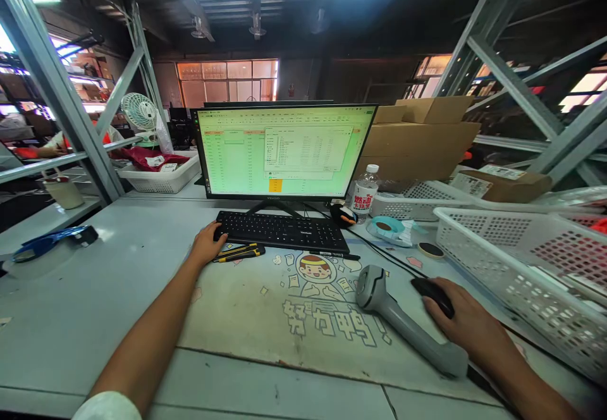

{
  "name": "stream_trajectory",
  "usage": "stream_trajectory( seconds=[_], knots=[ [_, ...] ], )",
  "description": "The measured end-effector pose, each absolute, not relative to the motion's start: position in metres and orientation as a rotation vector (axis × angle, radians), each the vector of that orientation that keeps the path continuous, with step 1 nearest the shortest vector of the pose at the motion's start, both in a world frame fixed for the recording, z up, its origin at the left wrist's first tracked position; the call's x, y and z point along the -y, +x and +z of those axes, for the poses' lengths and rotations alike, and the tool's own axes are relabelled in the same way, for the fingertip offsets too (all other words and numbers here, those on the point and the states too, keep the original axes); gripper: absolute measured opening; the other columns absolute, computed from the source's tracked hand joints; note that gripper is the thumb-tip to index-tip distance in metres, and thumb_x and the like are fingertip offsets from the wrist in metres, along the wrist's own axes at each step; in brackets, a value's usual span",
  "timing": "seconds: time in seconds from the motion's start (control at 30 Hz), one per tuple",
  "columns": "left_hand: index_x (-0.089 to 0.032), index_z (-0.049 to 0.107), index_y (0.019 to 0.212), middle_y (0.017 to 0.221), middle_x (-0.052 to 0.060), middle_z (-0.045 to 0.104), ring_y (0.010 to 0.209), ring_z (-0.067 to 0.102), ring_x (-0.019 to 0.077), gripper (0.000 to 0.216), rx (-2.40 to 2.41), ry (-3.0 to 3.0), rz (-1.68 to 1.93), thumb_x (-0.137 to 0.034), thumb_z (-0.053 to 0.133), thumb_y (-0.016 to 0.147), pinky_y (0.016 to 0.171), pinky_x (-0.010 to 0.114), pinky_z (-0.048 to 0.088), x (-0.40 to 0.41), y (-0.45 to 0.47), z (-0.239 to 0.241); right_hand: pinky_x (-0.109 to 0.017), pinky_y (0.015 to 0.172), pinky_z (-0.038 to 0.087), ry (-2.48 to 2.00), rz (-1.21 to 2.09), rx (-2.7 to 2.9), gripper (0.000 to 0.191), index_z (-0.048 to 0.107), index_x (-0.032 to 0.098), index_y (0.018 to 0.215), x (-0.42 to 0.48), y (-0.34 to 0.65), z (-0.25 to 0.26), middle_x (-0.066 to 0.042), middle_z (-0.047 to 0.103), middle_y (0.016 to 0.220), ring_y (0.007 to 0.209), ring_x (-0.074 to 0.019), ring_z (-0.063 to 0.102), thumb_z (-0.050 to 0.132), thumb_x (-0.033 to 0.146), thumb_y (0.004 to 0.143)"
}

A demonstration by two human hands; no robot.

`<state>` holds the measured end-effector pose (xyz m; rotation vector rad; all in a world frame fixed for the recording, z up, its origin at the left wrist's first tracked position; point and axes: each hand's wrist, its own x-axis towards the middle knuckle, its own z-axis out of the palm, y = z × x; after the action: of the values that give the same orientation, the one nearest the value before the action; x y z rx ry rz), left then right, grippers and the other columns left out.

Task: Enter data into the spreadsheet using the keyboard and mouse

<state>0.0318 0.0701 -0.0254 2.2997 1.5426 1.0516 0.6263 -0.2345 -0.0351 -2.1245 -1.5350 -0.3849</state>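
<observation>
My left hand rests on the left end of a black keyboard, its fingers laid on the keys and holding nothing. Around a black computer mouse my right hand is curled, at the right of a printed desk mat. A grey barcode scanner lies on the mat just left of that hand. Below the keyboard are a yellow-and-black utility knife and a black marker. Behind the keyboard a lit monitor displays a spreadsheet with a file window over it.
White plastic baskets line the right side, near cardboard boxes. A water bottle and a tape roll stand right of the monitor. At left are a blue-handled tape dispenser, another basket and a metal post.
</observation>
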Motion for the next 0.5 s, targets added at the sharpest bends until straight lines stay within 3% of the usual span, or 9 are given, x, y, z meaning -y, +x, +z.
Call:
stream_trajectory(
  seconds=[0.5],
  knots=[
    [-0.016, 0.063, 0.14, 0.156, 0.016, 0.057, 0.144, 0.055, 0.0346, 0.053, -1.547, 2.302, 1.07, -0.045, 0.059, 0.096, 0.123, 0.052, 0.043, -0.0749, 0.0319, -0.0311, -0.056, 0.11, 0.054, -2.097, -0.368, 1.575, 0.07, 0.063, 0.021, 0.131, 0.234, 0.6307, -0.0376, -0.015, 0.067, 0.138, 0.126, -0.036, 0.066, 0.037, 0.071, 0.09]
  ],
)
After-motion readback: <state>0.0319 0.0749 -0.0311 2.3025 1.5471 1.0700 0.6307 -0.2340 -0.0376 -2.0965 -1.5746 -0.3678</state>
